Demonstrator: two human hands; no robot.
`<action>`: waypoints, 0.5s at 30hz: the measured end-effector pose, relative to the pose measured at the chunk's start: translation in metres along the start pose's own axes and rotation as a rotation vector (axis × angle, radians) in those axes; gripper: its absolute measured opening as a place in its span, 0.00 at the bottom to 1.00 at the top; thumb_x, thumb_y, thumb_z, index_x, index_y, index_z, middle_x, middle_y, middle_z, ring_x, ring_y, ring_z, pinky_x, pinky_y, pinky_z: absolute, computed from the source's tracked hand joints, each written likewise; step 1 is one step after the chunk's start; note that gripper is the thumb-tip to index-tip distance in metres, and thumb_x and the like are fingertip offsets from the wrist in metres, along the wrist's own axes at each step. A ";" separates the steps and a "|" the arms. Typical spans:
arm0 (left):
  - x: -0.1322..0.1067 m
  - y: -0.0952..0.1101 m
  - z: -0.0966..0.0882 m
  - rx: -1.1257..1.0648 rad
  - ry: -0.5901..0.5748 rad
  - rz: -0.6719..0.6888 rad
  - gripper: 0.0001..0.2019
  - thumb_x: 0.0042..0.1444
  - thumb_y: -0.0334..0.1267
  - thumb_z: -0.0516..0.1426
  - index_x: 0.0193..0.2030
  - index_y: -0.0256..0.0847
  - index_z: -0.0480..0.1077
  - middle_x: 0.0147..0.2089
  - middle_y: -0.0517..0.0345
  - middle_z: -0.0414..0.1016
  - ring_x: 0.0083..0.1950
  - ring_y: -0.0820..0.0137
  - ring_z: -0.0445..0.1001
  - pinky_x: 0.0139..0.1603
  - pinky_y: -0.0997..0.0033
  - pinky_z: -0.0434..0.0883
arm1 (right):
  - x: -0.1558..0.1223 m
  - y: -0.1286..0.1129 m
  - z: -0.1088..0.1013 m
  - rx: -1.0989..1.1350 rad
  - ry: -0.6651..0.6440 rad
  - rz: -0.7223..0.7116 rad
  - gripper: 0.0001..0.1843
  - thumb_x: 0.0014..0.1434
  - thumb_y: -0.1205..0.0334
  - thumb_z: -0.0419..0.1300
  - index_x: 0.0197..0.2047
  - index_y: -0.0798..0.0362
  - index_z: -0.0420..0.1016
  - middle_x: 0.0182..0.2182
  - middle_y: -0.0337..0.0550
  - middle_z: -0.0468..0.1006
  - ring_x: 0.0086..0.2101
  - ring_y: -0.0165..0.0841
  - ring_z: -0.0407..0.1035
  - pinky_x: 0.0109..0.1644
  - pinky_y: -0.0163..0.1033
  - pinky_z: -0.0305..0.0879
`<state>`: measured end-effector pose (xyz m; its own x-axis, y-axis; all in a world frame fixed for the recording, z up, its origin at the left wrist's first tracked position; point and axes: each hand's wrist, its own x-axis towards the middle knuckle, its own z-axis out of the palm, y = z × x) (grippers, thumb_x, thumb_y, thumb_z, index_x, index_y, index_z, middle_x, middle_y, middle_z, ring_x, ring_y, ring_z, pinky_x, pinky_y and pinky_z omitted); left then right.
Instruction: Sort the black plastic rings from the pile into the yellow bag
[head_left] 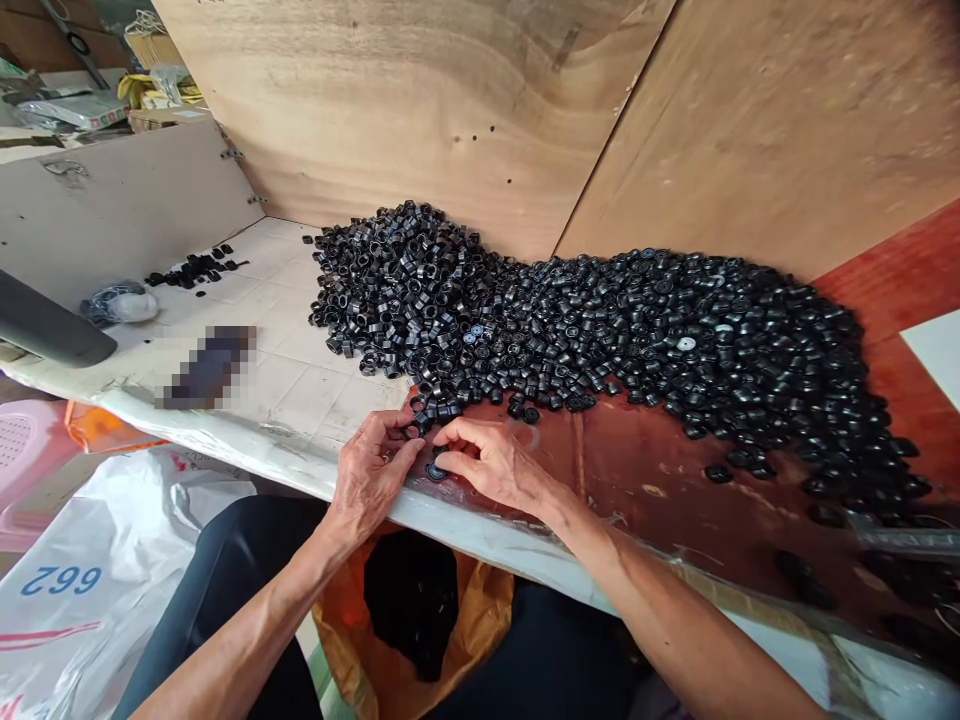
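Note:
A large heap of small black plastic rings and caps point(600, 330) covers the table top from the middle to the right. My left hand point(367, 470) and my right hand point(495, 465) meet at the table's near edge. Both pinch small black parts point(435, 465) between thumb and fingertips, right by the front edge of the heap. An orange bag point(480, 610) holding dark pieces hangs between my knees, under the table edge.
Plywood walls point(450, 110) close the back and right of the table. A small cluster of black parts point(191, 268) and a clear bundle point(120, 303) lie far left. A white sack point(97, 580) and a pink crate point(22, 450) sit on the floor at left.

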<state>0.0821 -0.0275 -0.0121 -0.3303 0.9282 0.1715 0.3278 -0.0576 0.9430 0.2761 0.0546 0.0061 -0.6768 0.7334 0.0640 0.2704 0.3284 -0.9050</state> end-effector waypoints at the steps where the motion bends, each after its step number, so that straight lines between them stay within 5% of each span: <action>1: 0.000 -0.001 0.000 -0.035 -0.007 -0.017 0.15 0.61 0.43 0.65 0.52 0.42 0.75 0.43 0.55 0.83 0.38 0.67 0.83 0.42 0.67 0.80 | -0.001 -0.001 0.002 0.006 -0.045 -0.013 0.05 0.62 0.62 0.67 0.42 0.50 0.82 0.32 0.36 0.81 0.31 0.31 0.72 0.38 0.34 0.65; 8: 0.004 0.002 -0.002 -0.246 -0.050 -0.137 0.19 0.55 0.43 0.70 0.51 0.41 0.76 0.44 0.54 0.83 0.42 0.66 0.82 0.45 0.67 0.80 | -0.009 -0.009 0.003 0.206 -0.326 -0.015 0.06 0.59 0.61 0.71 0.40 0.50 0.83 0.29 0.35 0.79 0.28 0.29 0.69 0.33 0.33 0.63; 15: 0.005 0.004 -0.004 -0.188 -0.169 -0.099 0.14 0.56 0.39 0.69 0.49 0.41 0.77 0.41 0.57 0.82 0.36 0.71 0.80 0.40 0.71 0.78 | -0.003 -0.002 -0.003 0.431 0.084 -0.067 0.10 0.55 0.59 0.73 0.34 0.51 0.77 0.40 0.43 0.84 0.41 0.36 0.78 0.49 0.41 0.74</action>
<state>0.0784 -0.0241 -0.0066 -0.1950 0.9800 0.0404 0.1253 -0.0159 0.9920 0.2796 0.0535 0.0086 -0.6199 0.7709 0.1464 -0.0943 0.1120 -0.9892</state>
